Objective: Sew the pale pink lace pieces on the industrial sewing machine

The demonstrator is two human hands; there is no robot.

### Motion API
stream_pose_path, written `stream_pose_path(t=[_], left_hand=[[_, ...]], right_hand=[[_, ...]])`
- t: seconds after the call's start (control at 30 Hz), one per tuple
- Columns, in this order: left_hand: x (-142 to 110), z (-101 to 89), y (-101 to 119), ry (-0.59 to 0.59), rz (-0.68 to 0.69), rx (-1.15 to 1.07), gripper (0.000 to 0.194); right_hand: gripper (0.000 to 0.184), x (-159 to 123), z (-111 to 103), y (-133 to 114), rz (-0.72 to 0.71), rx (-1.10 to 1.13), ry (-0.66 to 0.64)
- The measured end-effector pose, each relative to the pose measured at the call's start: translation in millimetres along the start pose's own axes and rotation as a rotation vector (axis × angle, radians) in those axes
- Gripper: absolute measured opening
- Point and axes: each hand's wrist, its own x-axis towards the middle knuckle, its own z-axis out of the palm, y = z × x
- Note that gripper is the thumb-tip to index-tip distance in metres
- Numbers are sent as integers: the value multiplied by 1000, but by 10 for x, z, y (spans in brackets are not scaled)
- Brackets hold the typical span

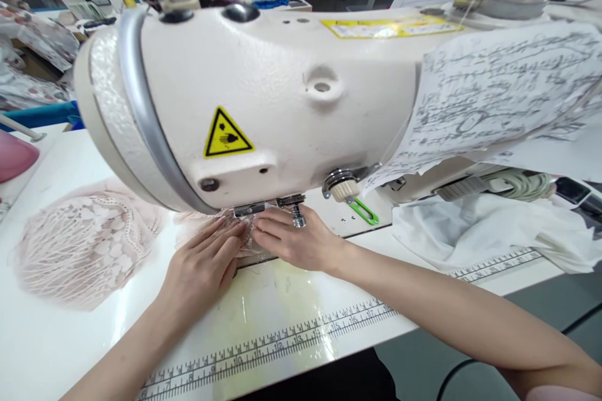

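Note:
A piece of pale pink lace fabric (245,244) lies under the head of a white sewing machine (282,106). My left hand (200,266) rests on the lace with its fingers stretched out flat, pointing toward the needle area. From the other side, my right hand (301,241) lays its extended fingers on the same lace; its thumb is hidden. The machine head covers the needle, the presser foot and some fingertips. To the left, a rounded heap of pale pink lace (89,244) is spread on the white table (155,326).
A printed ruler strip (263,351) runs along the table's front edge. A green bobbin-shaped tool (364,212) lies beside the machine base. White cloth (470,232) and a coiled cord (522,185) lie right. Handwritten paper (489,94) hangs on the machine. A pink object (14,156) stands left.

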Motion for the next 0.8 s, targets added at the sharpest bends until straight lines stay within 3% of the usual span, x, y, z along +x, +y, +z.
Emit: stream_pose_path(t=[0.33,0.6,0.8], left_hand=[[21,10,18,-2,-37,50,18],[39,34,-3,53,-27,-69,4],[4,48,-65,-66,-50,-5,44]], right_hand=[[24,30,81,-43,40,125,109],[19,47,100,-53,74,249,120],[28,53,80,-60,75,249,132]])
